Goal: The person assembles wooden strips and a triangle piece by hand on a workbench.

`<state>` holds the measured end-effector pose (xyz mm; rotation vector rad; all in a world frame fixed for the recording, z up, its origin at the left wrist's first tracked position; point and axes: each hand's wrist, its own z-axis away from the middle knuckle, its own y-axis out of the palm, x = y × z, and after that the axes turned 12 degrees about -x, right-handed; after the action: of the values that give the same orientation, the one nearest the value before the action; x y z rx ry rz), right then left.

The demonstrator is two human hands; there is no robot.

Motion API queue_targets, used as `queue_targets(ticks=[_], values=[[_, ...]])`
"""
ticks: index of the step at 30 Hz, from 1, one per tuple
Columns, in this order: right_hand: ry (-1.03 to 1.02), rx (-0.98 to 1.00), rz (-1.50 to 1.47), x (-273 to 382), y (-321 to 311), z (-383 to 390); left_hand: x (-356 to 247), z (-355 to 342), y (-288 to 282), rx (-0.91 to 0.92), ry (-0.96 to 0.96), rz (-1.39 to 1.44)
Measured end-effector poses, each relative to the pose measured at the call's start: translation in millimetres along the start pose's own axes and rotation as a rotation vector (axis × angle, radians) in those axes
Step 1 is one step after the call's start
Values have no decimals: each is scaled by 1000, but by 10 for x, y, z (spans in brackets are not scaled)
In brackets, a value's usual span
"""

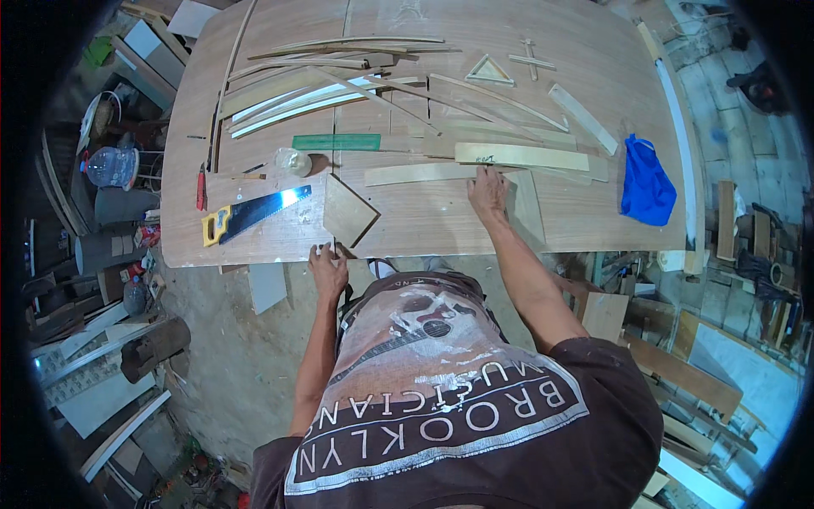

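My right hand (489, 197) reaches over the table with fingers bent down onto the near edge of a pale wooden strip (551, 158) that bears a dark pencil mark. Partly under that hand lies a second thin wooden strip (407, 174), running left. A thin plywood piece (526, 208) rests just right of my wrist. At the table's front edge is my left hand (328, 270), its fingers drawn together around something thin and small that I cannot make out. Just beyond it sits a square wooden board (348, 212), set at an angle.
A handsaw (259, 214) with a yellow handle, a red utility knife (201, 188), a jar (293, 162) and a green ruler (337, 142) lie left. Thin wooden strips (297, 97) pile up farther back. A wooden triangle (490, 71) and blue cloth bag (647, 182) are right.
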<state>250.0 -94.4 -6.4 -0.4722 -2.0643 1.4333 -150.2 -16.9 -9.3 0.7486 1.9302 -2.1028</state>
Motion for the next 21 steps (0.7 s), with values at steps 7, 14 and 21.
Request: queue_targets(ticks=[7, 14, 21], values=[[284, 55, -241, -391, -65, 183, 135, 174, -93, -70, -144, 14], [343, 126, -648, -489, 83, 501, -156, -83, -68, -92, -73, 140], [171, 324, -411, 72, -24, 533, -311, -251, -52, -115, -1, 184]])
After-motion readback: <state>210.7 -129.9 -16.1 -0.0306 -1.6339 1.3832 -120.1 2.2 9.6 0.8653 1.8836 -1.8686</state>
